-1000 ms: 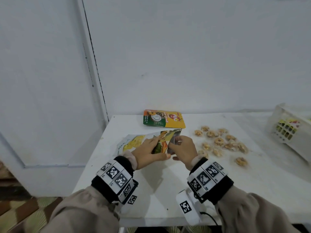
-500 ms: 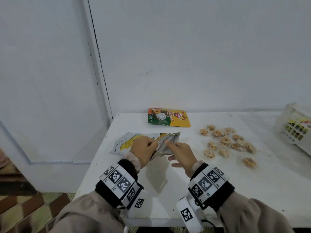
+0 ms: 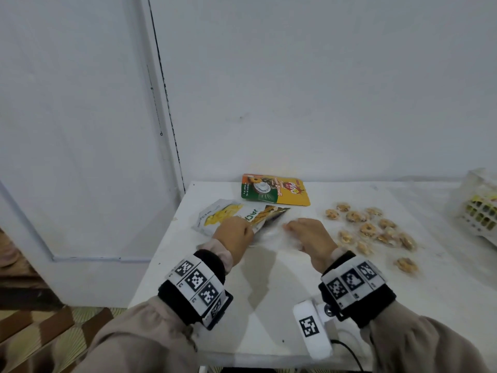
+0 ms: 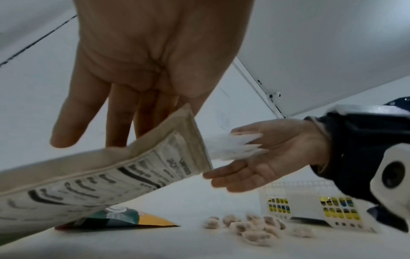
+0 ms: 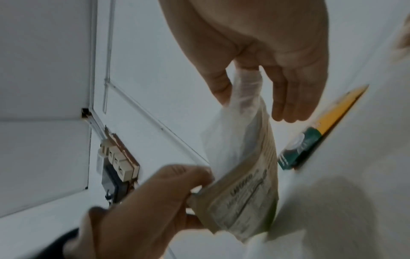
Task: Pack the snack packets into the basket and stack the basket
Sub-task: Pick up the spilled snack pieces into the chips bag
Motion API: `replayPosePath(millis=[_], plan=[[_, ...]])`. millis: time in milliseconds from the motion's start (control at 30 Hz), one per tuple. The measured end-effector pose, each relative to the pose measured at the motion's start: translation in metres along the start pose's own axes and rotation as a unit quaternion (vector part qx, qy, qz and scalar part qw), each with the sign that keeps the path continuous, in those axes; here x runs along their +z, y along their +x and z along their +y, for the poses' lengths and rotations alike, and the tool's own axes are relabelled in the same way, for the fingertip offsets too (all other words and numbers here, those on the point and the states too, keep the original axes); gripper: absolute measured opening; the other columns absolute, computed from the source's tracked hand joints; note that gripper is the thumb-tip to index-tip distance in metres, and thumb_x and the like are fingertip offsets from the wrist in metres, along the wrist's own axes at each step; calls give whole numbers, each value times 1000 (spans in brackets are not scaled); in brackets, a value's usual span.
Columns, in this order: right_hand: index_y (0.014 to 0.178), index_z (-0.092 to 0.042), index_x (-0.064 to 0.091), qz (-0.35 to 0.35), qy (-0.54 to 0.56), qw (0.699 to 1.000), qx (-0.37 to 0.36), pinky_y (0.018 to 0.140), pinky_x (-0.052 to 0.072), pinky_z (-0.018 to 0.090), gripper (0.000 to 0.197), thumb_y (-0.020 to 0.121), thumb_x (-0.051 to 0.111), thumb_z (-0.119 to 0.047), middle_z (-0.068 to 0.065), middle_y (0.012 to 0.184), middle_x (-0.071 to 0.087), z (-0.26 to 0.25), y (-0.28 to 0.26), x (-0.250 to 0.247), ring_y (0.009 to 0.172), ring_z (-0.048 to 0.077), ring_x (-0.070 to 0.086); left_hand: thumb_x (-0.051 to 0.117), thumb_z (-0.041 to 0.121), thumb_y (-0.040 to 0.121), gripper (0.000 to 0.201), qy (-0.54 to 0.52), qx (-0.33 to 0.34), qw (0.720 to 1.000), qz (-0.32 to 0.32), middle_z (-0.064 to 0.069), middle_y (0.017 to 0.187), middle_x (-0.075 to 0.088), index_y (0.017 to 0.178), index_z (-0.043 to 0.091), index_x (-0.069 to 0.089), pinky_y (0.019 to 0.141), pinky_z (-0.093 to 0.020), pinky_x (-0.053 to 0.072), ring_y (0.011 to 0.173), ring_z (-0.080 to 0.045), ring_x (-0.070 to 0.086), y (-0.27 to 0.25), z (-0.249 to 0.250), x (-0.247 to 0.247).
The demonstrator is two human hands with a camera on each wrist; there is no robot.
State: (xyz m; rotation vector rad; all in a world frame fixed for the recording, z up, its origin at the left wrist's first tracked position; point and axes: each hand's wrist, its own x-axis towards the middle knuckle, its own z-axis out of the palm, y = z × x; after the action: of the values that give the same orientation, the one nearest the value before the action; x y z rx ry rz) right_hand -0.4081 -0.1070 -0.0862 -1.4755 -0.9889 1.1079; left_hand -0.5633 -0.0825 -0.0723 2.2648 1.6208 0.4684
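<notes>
My left hand (image 3: 240, 233) grips the mouth end of a white and yellow jackfruit pouch (image 3: 228, 215) that lies slanted over the table's left part. The pouch's printed back (image 4: 124, 173) shows in the left wrist view. A clear inner bag (image 3: 271, 232) sticks out of the pouch mouth, and my right hand (image 3: 294, 228) pinches it between thumb and fingers (image 5: 221, 91). An orange and green snack pouch (image 3: 274, 189) lies flat by the wall. The white lattice basket (image 3: 477, 211) stands at the far right with coloured packets inside.
Several small wrapped cookies (image 3: 371, 227) lie scattered right of my right hand, between it and the basket. The white table (image 3: 269, 305) has its left edge just beyond the jackfruit pouch. A white wall runs behind the table.
The pouch has come down from upright to slanted. My right hand has moved right, away from the left, drawing the clear inner bag out of the pouch mouth.
</notes>
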Motion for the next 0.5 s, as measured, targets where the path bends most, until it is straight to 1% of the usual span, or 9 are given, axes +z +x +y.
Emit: replayPosePath(millis=[33,67,133,167,200,267,333,433,500], plan=[[59,-13,43,3,22,1000,-6,56,27,27,31,85,55,-2,5,64,39,-4,0,-7,60,17,35,35,4,91,36,12,-7,1000,9,-7,60,35,55,6,33,58,-26,19,62,-20,33,2,0,-3],[63,-12,47,4,49,999,-13,58,30,27,26,86,54,-2,6,68,43,-7,0,-13,63,17,39,33,6,93,32,24,-12,1000,16,-12,69,43,63,4,42,60,-25,23,69,-23,39,4,0,-6],[69,-11,54,-5,102,994,-23,61,37,27,20,86,52,-2,4,72,51,-12,-1,-25,69,16,46,30,7,96,30,63,-18,998,14,-19,94,56,87,-1,57,71,-28,32,88,-30,53,7,1,-10],[69,-11,56,-15,123,992,-28,60,40,27,20,87,51,-3,2,71,54,-14,-1,-31,68,15,49,30,8,97,31,86,-24,996,12,-17,105,60,99,-2,59,77,-28,36,98,-30,56,9,2,-11],[69,-11,57,-26,140,989,-34,57,42,25,21,87,50,-4,0,67,56,-15,-1,-36,65,14,51,30,8,98,31,105,-31,994,10,-15,111,61,105,-2,58,80,-28,39,103,-30,57,10,2,-11],[67,-12,57,-39,167,984,-40,50,45,21,25,88,47,-6,-3,59,57,-17,-2,-43,56,12,55,30,8,98,31,142,-39,989,-3,-14,113,62,106,-1,58,80,-29,43,104,-29,58,14,2,-9],[64,-12,57,-34,200,979,-36,49,45,20,28,89,46,-5,-1,58,57,-17,-3,-50,54,12,56,31,12,98,32,155,-50,986,-11,-14,112,62,106,0,59,75,-28,40,103,-30,58,17,1,-10],[50,-16,56,-14,237,971,-35,56,43,25,41,89,45,-5,4,64,55,-15,-3,-63,62,17,54,32,10,97,30,177,-66,982,-1,-15,114,60,113,2,56,74,-27,42,102,-30,59,21,-2,-12],[52,-15,49,0,239,971,-27,60,41,28,41,90,43,-5,4,67,48,-12,-3,-69,67,18,49,33,8,95,28,182,-82,980,18,-15,113,59,111,2,55,74,-28,42,101,-30,59,21,-3,-16]])
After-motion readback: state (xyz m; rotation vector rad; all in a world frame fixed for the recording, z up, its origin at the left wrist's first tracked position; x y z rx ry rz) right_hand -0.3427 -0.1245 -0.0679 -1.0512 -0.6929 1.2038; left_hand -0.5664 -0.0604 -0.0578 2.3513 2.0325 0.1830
